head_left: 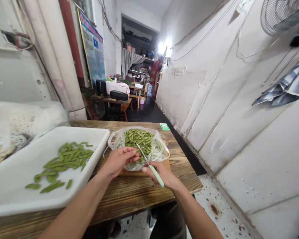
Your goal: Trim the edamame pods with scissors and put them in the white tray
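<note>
My right hand [160, 174] is closed around scissors [156, 176] with a pale green handle, their blades pointing up and to the left. Beside the blades, my left hand [123, 159] pinches what appears to be an edamame pod, mostly hidden by the fingertips. Both hands are over the near side of a clear plastic bag [157, 151] full of green edamame pods [139, 136]. The bag lies open on a wooden board [132, 173]. To the left, a white plastic tray [94, 141] holds a loose pile of edamame pods [71, 155].
The wooden table [181, 166] carries the tray, board and bag. A green QR-code card [164, 126] lies at its far edge. Plastic-wrapped goods [30, 116] stand behind the tray at left. Further back, a person [130, 78] sits at another table.
</note>
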Demonstrator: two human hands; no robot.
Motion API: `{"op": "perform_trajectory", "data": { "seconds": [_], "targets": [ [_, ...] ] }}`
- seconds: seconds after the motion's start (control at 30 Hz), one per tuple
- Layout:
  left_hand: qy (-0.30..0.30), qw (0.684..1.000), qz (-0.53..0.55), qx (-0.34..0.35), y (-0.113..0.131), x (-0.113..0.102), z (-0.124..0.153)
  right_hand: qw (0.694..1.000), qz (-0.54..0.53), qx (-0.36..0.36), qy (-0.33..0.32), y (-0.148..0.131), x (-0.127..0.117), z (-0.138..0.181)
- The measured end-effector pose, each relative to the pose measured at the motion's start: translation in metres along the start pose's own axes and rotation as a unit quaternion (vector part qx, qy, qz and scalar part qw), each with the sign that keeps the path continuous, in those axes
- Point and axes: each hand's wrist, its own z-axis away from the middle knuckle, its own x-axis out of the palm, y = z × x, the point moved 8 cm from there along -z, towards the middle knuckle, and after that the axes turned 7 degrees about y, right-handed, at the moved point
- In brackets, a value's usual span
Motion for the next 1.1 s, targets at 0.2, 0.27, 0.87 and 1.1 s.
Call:
{"op": "perform_trajectory", "data": {
  "seconds": [0.2,0.27,0.87,1.1],
  "targets": [
    [0.126,0.958,-0.231,0.115,0.037,-0.037,0.014,0.998,-0.055,0.038,0.007,0.006,-0.002,-0.004],
    [0.270,0.845,-0.407,0.220,0.074,-0.066,0.034,0.996,-0.080,0.035,0.019,0.010,-0.005,-0.007],
    [0.088,0.713,-0.643,0.267,0.029,-0.003,-0.036,0.995,-0.086,0.041,0.029,0.022,-0.005,-0.004],
    [0.108,0.812,-0.491,0.296,0.047,-0.009,-0.020,0.993,-0.104,0.053,0.023,0.019,0.000,-0.002]
  ]
}}
